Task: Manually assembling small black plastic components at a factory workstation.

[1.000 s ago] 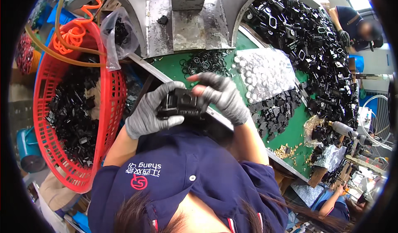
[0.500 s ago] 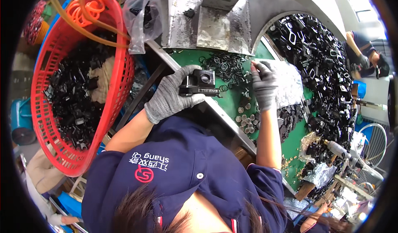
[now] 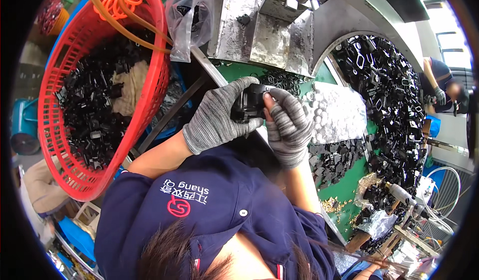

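My left hand (image 3: 215,121), in a grey knit glove, is closed around a small black plastic part (image 3: 248,104) held above the green bench edge (image 3: 349,180). My right hand (image 3: 288,126), also gloved, presses its fingers against the right side of the same part. Just right of the hands lies a patch of small silver round pieces (image 3: 337,111). Black rings (image 3: 285,79) lie on the green surface behind the hands. My dark blue shirt fills the lower middle.
A red basket (image 3: 157,80) holding many black parts stands at the left, orange tubing over it. A grey metal machine (image 3: 264,25) rises behind the hands. A big heap of black parts (image 3: 389,90) fills the right. Another person (image 3: 441,83) works far right.
My right hand came back from the silver pieces at the right and joined the left hand on the black part. The camera view shifted slightly.
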Motion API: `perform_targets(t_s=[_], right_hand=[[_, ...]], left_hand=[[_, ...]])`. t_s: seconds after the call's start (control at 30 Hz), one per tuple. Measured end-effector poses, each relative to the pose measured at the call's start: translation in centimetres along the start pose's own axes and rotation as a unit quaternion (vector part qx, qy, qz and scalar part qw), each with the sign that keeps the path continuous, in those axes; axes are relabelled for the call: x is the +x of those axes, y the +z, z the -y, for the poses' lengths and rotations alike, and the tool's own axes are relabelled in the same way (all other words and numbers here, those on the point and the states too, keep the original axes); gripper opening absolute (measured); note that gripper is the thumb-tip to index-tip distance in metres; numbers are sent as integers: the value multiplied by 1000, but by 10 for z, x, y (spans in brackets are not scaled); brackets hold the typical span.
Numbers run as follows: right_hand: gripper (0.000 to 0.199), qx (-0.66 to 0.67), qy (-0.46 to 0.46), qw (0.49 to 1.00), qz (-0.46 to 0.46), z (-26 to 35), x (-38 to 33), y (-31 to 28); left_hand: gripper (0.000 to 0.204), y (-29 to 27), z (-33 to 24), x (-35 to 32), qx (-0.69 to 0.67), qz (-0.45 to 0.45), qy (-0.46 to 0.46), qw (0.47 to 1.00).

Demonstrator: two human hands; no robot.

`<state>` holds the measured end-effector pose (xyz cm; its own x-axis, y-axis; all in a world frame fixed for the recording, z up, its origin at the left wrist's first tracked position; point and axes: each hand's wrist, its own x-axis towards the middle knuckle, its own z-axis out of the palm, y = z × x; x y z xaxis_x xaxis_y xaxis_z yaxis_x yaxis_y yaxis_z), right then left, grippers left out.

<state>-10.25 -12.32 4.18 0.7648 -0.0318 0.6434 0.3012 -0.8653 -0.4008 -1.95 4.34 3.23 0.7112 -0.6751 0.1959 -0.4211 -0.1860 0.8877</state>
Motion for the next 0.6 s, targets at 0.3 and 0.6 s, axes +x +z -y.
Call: perform_targets(t_s=[0.3,0.6], right_hand=[[39,187,199,957,-95,-3,-20,5],[22,90,204,964,-146,-38,-35,16]], left_hand=[[75,-1,4,13,-78,-21,-19,997],[66,8,24,106,-279,-106,40,954]])
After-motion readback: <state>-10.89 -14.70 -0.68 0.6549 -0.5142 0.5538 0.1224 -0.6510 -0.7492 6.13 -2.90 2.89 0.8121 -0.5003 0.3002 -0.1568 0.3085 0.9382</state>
